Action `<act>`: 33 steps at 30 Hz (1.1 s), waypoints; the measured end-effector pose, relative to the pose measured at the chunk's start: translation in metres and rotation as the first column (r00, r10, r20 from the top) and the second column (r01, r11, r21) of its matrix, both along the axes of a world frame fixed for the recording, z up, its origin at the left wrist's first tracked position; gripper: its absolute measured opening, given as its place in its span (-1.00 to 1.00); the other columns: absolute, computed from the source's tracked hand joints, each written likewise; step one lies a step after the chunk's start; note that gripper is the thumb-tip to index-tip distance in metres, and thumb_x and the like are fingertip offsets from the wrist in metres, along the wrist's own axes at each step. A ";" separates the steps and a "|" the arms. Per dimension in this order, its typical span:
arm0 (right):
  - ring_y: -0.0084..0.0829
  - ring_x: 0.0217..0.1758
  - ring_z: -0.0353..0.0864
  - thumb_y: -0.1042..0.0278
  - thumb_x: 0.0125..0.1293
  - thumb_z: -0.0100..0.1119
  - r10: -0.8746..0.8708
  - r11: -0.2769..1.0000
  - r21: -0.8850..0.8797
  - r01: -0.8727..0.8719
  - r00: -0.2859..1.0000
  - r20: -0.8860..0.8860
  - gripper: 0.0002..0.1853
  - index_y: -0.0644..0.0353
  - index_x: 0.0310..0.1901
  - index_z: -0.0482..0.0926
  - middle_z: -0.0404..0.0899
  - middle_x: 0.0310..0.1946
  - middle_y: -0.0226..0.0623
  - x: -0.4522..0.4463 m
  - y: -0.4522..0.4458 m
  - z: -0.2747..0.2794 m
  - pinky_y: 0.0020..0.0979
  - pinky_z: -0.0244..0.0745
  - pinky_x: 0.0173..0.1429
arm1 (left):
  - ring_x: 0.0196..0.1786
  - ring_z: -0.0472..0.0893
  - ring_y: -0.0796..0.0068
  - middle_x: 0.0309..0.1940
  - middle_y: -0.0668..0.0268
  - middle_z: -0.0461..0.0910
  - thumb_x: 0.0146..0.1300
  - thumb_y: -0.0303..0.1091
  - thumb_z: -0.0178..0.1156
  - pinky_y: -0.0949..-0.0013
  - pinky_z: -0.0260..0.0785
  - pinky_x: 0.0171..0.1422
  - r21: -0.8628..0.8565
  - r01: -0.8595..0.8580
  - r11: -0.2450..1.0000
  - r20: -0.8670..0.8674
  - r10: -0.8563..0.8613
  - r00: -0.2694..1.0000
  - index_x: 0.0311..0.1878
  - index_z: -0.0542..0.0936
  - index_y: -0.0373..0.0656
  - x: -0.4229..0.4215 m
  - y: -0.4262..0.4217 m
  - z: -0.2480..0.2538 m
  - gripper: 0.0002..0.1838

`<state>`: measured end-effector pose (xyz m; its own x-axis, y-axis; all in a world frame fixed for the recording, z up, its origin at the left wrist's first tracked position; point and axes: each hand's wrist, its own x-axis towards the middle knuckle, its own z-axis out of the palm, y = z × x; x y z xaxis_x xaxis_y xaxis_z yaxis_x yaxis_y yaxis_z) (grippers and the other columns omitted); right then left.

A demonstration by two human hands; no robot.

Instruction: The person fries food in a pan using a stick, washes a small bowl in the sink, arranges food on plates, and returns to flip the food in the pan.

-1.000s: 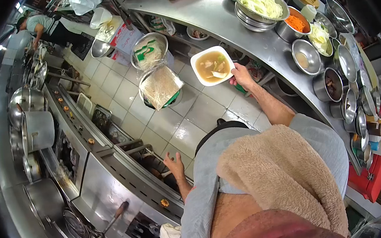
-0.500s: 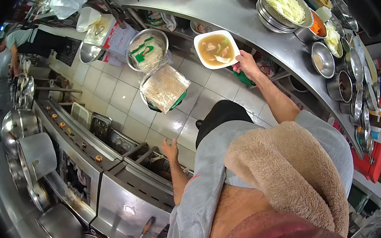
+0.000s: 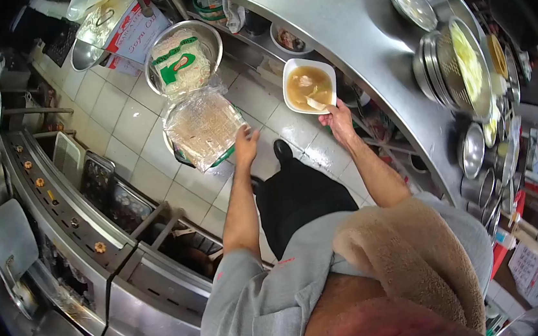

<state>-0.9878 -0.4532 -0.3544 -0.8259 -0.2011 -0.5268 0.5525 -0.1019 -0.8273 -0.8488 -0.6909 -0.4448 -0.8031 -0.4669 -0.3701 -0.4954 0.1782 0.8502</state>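
Note:
My right hand (image 3: 340,124) grips the near edge of a white square bowl of soup (image 3: 288,95), held out over the floor beside the steel counter. Brown broth with pale pieces fills the bowl. My left hand (image 3: 247,145) holds nothing, its fingers apart, and appears next to a plastic-wrapped package (image 3: 204,129) on a round container; I cannot tell whether they touch. Just beyond, a steel bowl (image 3: 217,50) holds a clear bag of pale noodles with green print (image 3: 179,66).
The steel counter (image 3: 360,36) curves along the right, bearing stacked bowls and a colander (image 3: 479,93) of shredded cabbage. A stove (image 3: 58,201) with knobs runs along the left. A soya oil box (image 3: 136,35) stands at the back. Tiled floor (image 3: 132,123) lies between.
I have moved forward between stove and counter. My left hand has come up beside the wrapped package. The soup bowl stays in my right hand. The other person has left the view.

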 end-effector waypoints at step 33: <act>-0.47 -0.35 0.54 0.25 0.31 -0.07 -0.082 0.961 -0.276 0.030 0.980 -0.180 -0.77 0.20 -0.16 0.49 0.57 -0.37 -0.28 -0.170 0.042 -0.139 -0.46 0.44 -0.26 | -0.39 0.62 0.25 -0.21 -0.03 0.49 0.08 -0.57 -0.14 0.41 0.57 -0.51 0.485 -0.382 0.786 0.004 0.435 0.900 0.01 0.28 -0.46 -0.155 0.017 -0.023 -0.63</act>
